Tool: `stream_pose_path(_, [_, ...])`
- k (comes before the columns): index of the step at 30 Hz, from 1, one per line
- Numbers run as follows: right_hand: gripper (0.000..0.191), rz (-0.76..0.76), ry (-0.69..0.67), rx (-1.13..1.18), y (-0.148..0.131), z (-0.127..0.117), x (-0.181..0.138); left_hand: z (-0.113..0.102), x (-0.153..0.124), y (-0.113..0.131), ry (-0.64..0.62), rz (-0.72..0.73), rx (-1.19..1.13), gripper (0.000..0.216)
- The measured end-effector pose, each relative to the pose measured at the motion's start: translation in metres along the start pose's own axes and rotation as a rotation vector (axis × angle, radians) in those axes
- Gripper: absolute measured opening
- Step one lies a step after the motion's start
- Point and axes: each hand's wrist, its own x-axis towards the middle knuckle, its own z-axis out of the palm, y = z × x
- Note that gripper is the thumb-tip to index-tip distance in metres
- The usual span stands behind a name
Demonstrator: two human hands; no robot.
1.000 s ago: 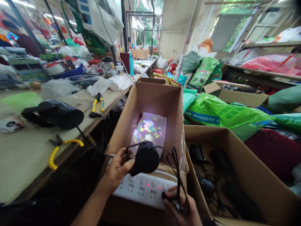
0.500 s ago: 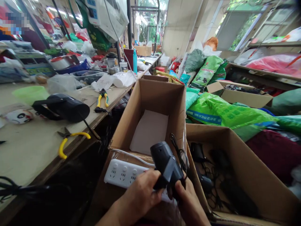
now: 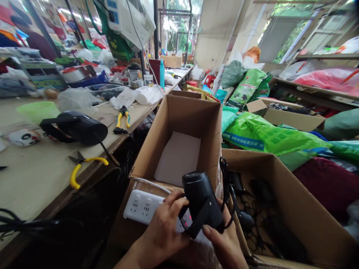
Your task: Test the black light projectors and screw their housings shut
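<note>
Both my hands hold a small black projector lamp (image 3: 202, 203) over a white power strip (image 3: 141, 203). My left hand (image 3: 165, 229) grips the lamp's bracket side with curled fingers. From below, my right hand (image 3: 223, 243) closes on the lamp's body. The lamp's black cable (image 3: 228, 190) loops off to the right. Just beyond stands an open cardboard box (image 3: 179, 127) with a white sheet (image 3: 178, 158) lying in it.
A second cardboard box (image 3: 294, 201) at right holds several black lamps and cables. The workbench (image 3: 36, 175) at left carries another black lamp (image 3: 75, 127), yellow-handled pliers (image 3: 82, 166) and clutter. Green sacks (image 3: 269, 136) are piled behind.
The lamp was shining a coloured pattern onto the white sheet; now the pattern is gone. The lamp has moved right and down, and my right hand has come onto it.
</note>
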Motion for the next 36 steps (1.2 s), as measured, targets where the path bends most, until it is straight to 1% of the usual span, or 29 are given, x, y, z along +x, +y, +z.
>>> stream_pose_path(2, [0.076, -0.016, -0.033, 0.022, -0.001, 0.001, 0.002, 0.001, -0.001, -0.004, 0.011, -0.012, -0.04, 0.078])
stream_pose_path(5, [0.079, -0.038, -0.11, 0.082, -0.003, 0.003, 0.003, -0.001, -0.004, -0.007, -0.022, 0.013, -0.045, 0.099])
stream_pose_path(7, [0.081, -0.04, -0.141, 0.098, -0.003, 0.004, 0.002, -0.002, -0.006, -0.008, -0.074, 0.028, -0.044, 0.103])
stream_pose_path(10, [0.083, -0.025, -0.132, 0.065, -0.001, 0.002, 0.002, -0.007, -0.004, -0.006, -0.1, 0.054, -0.077, 0.103])
stream_pose_path(13, [0.078, -0.079, -0.137, -0.007, 0.0, -0.005, 0.005, -0.014, 0.0, -0.002, -0.097, 0.048, -0.1, 0.097])
stream_pose_path(16, [0.074, -0.104, -0.227, -0.092, -0.006, -0.014, 0.011, -0.025, 0.006, 0.003, -0.047, -0.03, -0.066, 0.095])
stream_pose_path(17, [0.075, -0.089, -0.263, -0.094, -0.01, -0.016, 0.013, -0.029, 0.008, 0.004, -0.044, -0.036, -0.05, 0.095])
stream_pose_path(19, [0.076, -0.055, -0.309, -0.062, -0.016, -0.02, 0.016, -0.036, 0.012, 0.006, -0.084, 0.001, -0.035, 0.095])
stream_pose_path(22, [0.081, -0.007, -0.328, -0.027, -0.018, -0.023, 0.018, -0.042, 0.016, 0.002, -0.127, 0.072, -0.056, 0.086])
stream_pose_path(25, [0.081, -0.005, -0.324, 0.003, -0.013, -0.023, 0.017, -0.048, 0.021, -0.002, -0.098, 0.06, -0.066, 0.071])
stream_pose_path(28, [0.077, 0.035, -0.311, 0.11, -0.009, -0.021, 0.012, -0.054, 0.031, -0.001, -0.058, 0.016, -0.055, 0.046])
stream_pose_path(30, [0.075, 0.085, -0.303, 0.184, -0.008, -0.019, 0.009, -0.056, 0.038, 0.001, -0.079, -0.036, -0.098, 0.032])
stream_pose_path(31, [0.075, 0.109, -0.305, 0.21, -0.009, -0.018, 0.008, -0.057, 0.041, 0.002, -0.1, -0.087, -0.144, 0.029])
stream_pose_path(33, [0.073, 0.149, -0.321, 0.244, -0.011, -0.018, 0.007, -0.055, 0.044, 0.001, -0.112, -0.227, -0.27, 0.033])
stream_pose_path(35, [0.074, 0.175, -0.347, 0.266, -0.015, -0.019, 0.008, -0.051, 0.045, -0.003, -0.127, -0.367, -0.452, 0.052])
stream_pose_path(36, [0.075, 0.185, -0.367, 0.274, -0.018, -0.021, 0.01, -0.049, 0.045, -0.004, -0.157, -0.415, -0.553, 0.06])
